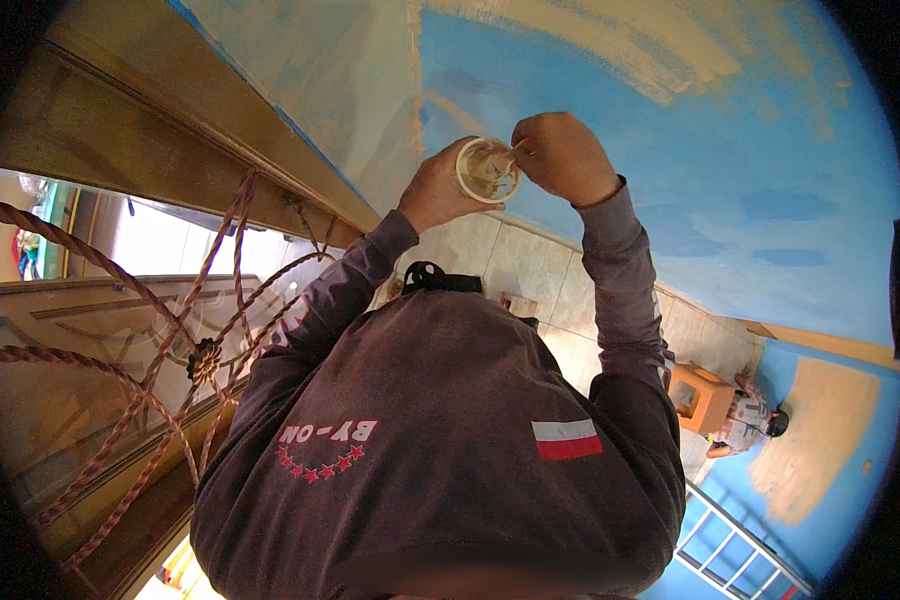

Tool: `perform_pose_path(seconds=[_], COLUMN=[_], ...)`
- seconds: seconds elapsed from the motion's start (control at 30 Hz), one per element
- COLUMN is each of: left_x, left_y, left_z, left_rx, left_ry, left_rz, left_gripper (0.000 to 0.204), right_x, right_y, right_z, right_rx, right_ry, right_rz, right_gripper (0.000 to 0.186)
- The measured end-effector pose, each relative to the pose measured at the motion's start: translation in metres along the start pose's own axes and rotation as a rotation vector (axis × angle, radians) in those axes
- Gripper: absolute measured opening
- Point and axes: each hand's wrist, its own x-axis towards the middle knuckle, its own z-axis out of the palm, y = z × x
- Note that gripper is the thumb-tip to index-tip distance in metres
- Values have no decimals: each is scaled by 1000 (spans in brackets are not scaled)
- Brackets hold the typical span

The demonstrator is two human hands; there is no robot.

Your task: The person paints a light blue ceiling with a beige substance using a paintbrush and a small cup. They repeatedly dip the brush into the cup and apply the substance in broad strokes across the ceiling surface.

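My left hand (436,188) is wrapped round a small round tub (462,172) with a whitish rim, tilted so that its inside shows. Beige paint or paste (488,170) coats the walls and bottom of the tub. Close against the right side of the rim, my right hand (568,158) is closed, its fingers pinching a thin pale tool (519,147) at the tub's mouth. Most of that tool is hidden by the fingers, so its kind does not show. Both hands are held up in front of a painted wall (610,140).
Blue paint with beige patches covers the walls. On the left are a brown wooden frame (120,110) and twisted metal bars (140,385). At the lower right stand a ladder (735,545), an orange box (702,398) and another person (748,420). Pale tiles (530,265) cover the floor.
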Motion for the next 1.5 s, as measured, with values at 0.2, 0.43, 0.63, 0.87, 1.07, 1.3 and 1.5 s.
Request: perform_pose_path(seconds=[0.2, 0.43, 0.63, 0.87, 1.07, 1.3, 1.5], left_x=[1, 5, 14, 49, 66, 84, 121], left_y=[4, -6, -13, -9, -5, -10, -3], left_z=[-1, -4, -9, -27, -38, -43, -58], left_rx=[7, 11, 3, 27, 29, 75, 172], left_ry=[-18, 16, 108, 220, 273, 312, 382], left_rz=[-2, 5, -14, 59, 77, 112, 144], left_gripper=[89, 87, 79, 77, 77, 76, 75], right_x=[-2, -12, -28, -29, -25, -14, 30], right_y=[3, 5, 19, 31, 30, 42, 51], right_z=[3, -17, -15, 0, 8, 10, 3], right_rx=[1, 104, 422, 482, 550, 565, 530], right_ry=[12, 59, 231, 362, 511, 597, 741], right_rz=[-8, 47, 149, 308, 294, 361, 312], right_gripper=[14, 19, 19, 22, 24, 28, 29])
